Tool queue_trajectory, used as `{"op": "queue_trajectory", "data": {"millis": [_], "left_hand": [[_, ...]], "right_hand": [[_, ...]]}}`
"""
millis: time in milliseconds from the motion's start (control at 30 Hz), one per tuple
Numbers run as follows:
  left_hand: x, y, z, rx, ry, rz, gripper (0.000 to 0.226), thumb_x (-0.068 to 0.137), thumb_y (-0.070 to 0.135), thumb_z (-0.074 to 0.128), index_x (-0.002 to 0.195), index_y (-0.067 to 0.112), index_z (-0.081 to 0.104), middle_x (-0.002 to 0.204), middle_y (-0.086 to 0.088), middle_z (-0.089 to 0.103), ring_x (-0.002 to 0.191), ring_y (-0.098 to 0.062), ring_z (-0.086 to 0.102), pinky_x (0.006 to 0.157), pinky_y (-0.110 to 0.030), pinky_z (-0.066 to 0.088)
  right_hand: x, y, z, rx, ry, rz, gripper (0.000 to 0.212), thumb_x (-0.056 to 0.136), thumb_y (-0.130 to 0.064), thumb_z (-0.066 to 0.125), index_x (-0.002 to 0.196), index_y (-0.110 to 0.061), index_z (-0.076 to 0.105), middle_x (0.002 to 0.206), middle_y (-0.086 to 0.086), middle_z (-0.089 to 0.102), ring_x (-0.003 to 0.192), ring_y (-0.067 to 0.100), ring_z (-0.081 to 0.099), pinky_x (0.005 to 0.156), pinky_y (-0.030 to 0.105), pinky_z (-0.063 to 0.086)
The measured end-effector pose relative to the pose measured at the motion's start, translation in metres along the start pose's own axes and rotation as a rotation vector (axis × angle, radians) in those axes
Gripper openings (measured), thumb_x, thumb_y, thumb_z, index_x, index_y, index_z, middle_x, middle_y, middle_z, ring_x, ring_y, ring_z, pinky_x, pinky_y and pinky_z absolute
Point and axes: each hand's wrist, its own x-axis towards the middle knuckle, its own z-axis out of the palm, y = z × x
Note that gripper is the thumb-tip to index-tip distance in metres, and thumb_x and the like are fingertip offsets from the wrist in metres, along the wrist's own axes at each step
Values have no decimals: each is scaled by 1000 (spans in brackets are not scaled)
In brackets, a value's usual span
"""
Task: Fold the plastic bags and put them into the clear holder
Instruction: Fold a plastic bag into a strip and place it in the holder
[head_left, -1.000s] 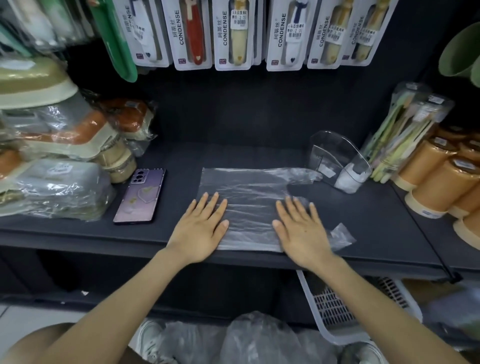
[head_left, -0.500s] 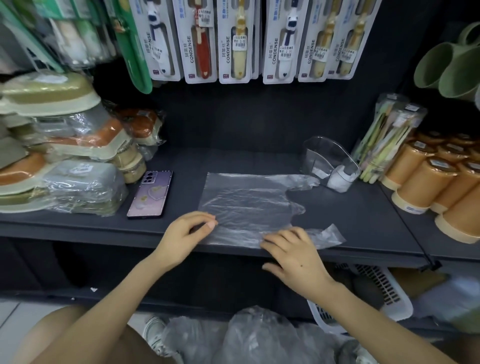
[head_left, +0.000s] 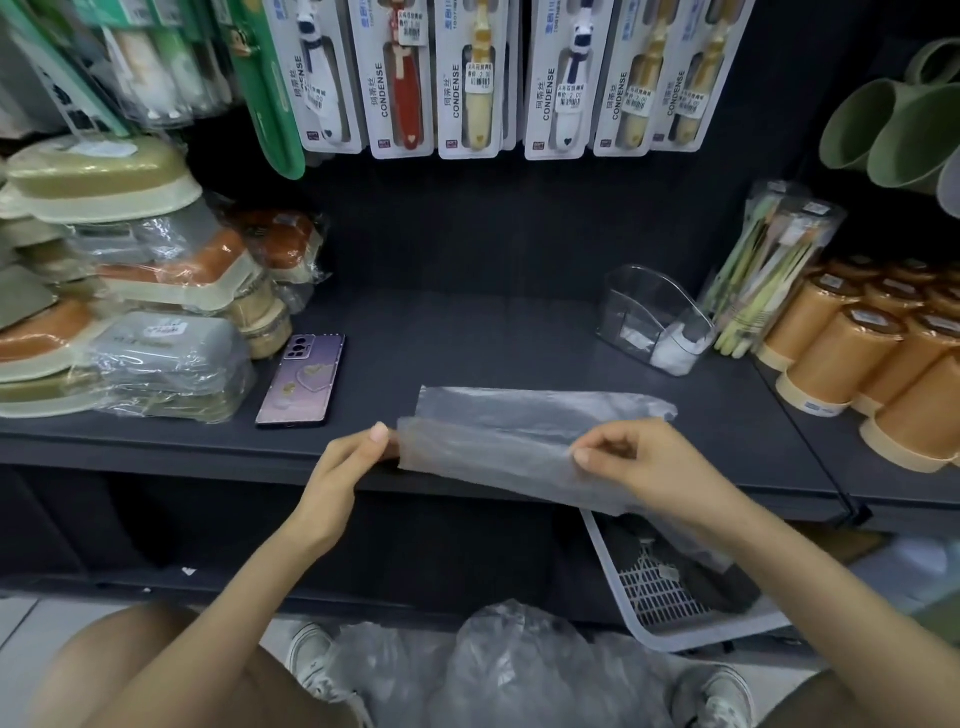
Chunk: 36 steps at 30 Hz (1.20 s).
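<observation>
While both hands held the plastic bag (head_left: 519, 441) at the front edge of the dark shelf (head_left: 467, 343), its near layer was lifted off the surface and its far strip lay flat on the shelf. Left hand (head_left: 343, 467) pinched the bag's left edge between thumb and fingers. Right hand (head_left: 644, 467) pinched the lifted layer near its right end, fingers curled. The bag's right tail drooped past the shelf lip at 5 o'clock, above the white basket (head_left: 675, 587).

Clear holder (head_left: 654, 317) stood on the shelf at 1 o'clock from the bag, well apart, with small white pieces (head_left: 675, 348) inside; couldn't tell what they were. Purple phone (head_left: 302, 382) lay flat, back up, at 10 o'clock from the bag, just beside the wrapped boxes (head_left: 156, 291) stacked at 9 o'clock. Orange cups (head_left: 841, 353) lay on their sides at 3 o'clock. Toothbrush packs (head_left: 478, 78) hung at 12 o'clock. Heap of crumpled bags (head_left: 509, 670) sat on the floor at 6 o'clock.
</observation>
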Motion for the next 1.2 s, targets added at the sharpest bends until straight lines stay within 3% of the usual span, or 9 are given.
{"op": "queue_trajectory", "data": {"millis": [133,267,567,767,900,1000,1067,1133,1200], "left_hand": [[11,0,10,67,20,-35,36,88,48,59,80,16,73,83,1,73,83,-8,66,80,-16,46],[25,-9,17,197,184,-156,16,89,19,68,75,11,67,64,1,67,63,-8,60,72,-25,45],[50,-8,20,628,257,-250,22,93,32,60,76,19,55,49,8,63,44,-6,57,55,-27,46],[51,-10,21,818,348,-258,25,92,36,59,111,19,57,67,5,67,69,-16,65,62,-31,46],[54,-12,24,1198,430,184,28,86,24,49,101,6,66,79,-9,64,68,-33,60,62,-38,48],[60,-18,42,1276,216,363,38,86,26,40,98,7,71,93,-12,67,78,-33,63,71,-39,53],[64,-20,54,1290,46,271,49,93,33,32,115,8,68,119,-13,65,109,-34,62,94,-41,49],[66,-21,61,1338,-88,98,59,100,42,17,141,12,47,150,-10,40,141,-28,33,115,-36,25],[67,-29,60,1376,-170,-4,57,103,44,13,153,17,21,161,-4,14,149,-22,6,119,-32,4]], "right_hand": [[29,-5,-12,-88,7,45,13,90,-11,64,82,-12,75,83,-9,72,78,-2,63,72,7,46],[66,0,-9,-273,2,81,14,91,-18,62,82,-19,72,87,-12,70,88,4,63,79,19,47],[120,20,7,-527,-66,121,18,92,-22,56,79,-30,67,88,-11,69,89,12,63,74,28,48],[123,30,10,-517,-88,134,17,91,-22,56,80,-28,69,83,-14,65,88,12,62,74,28,47],[126,32,11,-524,-92,126,17,91,-22,56,82,-27,70,82,-16,64,87,11,62,74,29,50],[128,32,11,-528,-91,132,18,90,-22,56,79,-29,69,80,-16,64,87,11,63,76,31,52],[128,32,11,-531,-84,137,18,90,-22,56,79,-29,69,80,-17,63,88,11,63,75,30,51],[128,31,11,-526,-77,145,19,90,-23,55,79,-29,70,80,-17,63,88,11,63,72,28,48],[129,31,12,-522,-79,157,20,91,-23,55,81,-28,71,82,-17,63,88,11,63,71,27,46]]}}
